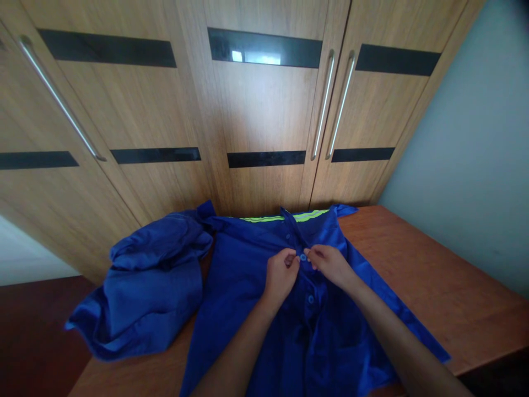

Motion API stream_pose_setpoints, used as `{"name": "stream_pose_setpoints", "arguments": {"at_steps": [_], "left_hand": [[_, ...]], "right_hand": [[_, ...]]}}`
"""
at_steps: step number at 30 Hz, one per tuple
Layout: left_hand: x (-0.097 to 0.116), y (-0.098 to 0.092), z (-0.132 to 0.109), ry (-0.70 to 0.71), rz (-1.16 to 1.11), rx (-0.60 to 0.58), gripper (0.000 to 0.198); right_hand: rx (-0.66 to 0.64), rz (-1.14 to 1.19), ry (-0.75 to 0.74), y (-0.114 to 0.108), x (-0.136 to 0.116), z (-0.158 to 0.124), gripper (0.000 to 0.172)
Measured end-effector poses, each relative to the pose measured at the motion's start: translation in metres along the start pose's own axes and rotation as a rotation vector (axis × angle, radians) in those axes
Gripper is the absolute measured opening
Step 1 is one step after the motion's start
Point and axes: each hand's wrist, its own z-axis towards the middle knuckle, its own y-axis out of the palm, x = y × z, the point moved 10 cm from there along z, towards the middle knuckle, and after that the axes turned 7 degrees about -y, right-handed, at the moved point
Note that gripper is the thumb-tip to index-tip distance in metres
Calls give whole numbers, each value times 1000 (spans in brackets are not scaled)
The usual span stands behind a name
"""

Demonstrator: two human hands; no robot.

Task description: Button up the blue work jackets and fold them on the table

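Note:
A blue garment point(239, 281) that looks like a work shirt lies spread on the wooden table, with yellow-green striped bands along its far edge. Down its front runs a placket with several blue buttons. My left hand point(284, 270) pinches the placket from the left, beside one button point(303, 257). From the right, my right hand point(328, 263) pinches the cloth at that same button, fingertips nearly meeting the left ones. Another button point(311, 299) shows on the placket nearer to me. Whether this button sits through its hole I cannot tell.
A crumpled blue garment point(152, 286) lies at the left, partly over the edge of the table point(446, 298). Behind stands a wooden wardrobe point(260, 110) with long metal handles and dark strips. A pale wall point(467, 154) rises at the right.

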Motion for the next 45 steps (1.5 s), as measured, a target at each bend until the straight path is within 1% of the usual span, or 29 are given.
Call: {"name": "stream_pose_setpoints", "arguments": {"at_steps": [2, 4, 6, 7, 9, 11, 13, 14, 17, 18, 19, 21, 22, 23, 24, 26, 27, 30, 33, 36, 39, 42, 45], "left_hand": [[0, 3, 0, 6, 47, -29, 14], [-1, 7, 0, 17, 104, -79, 14], [-1, 10, 1, 31, 167, -139, 14], [-2, 10, 1, 38, 199, -168, 14], [-3, 10, 1, 46, 261, -210, 14], [-4, 10, 1, 46, 319, -231, 14], [-3, 10, 0, 49, 375, -232, 14], [-2, 9, -1, 55, 402, -225, 14], [6, 2, 2, 82, 466, -178, 15], [10, -4, 4, 98, 483, -143, 17], [16, -11, 8, 121, 495, -99, 19], [27, -27, 16, 167, 509, 2, 22], [31, -34, 22, 185, 520, 40, 22], [33, -37, 28, 191, 544, 53, 23], [32, -36, 35, 185, 580, 41, 24], [25, -26, 49, 161, 669, -23, 25], [20, -20, 55, 150, 706, -61, 23], [5, 0, 68, 116, 746, -138, 11], [-9, 10, 74, 65, 750, -155, 4], [-18, 11, 76, 34, 707, -125, 4], [-23, 8, 77, 24, 617, -96, 6], [-25, 4, 77, 32, 501, -68, 7], [-23, -2, 76, 58, 369, -35, 6]], "right_hand": [[99, -250, -31, -17, -8, 4, 30], [160, -394, -90, -23, -20, 12, 21], [112, -458, -124, -15, -23, 24, 25], [74, -485, -107, -10, -20, 31, 27], [31, -536, -34, -5, -6, 43, 23], [45, -566, 25, -6, 6, 52, 23], [79, -582, 18, -8, 11, 57, 27], [83, -581, -32, -5, 9, 59, 30], [54, -476, -314, 15, -10, 59, 35], [48, -410, -381, 21, -15, 57, 35], [47, -348, -409, 25, -17, 56, 34], [58, -272, -365, 29, -13, 56, 28], [63, -268, -323, 31, -10, 57, 21], [64, -280, -281, 32, -7, 56, 13], [60, -299, -241, 33, -5, 56, 12], [38, -310, -151, 35, 1, 54, 21], [21, -304, -113, 36, 4, 54, 22], [-12, -255, -31, 38, 15, 52, 15], [16, -192, 32, 35, 32, 52, 14], [71, -62, 69, 31, 48, 55, 15], [132, 125, 73, 27, 56, 57, 11], [190, 324, 68, 23, 57, 58, 20], [240, 475, 63, 20, 55, 57, 29]]}}
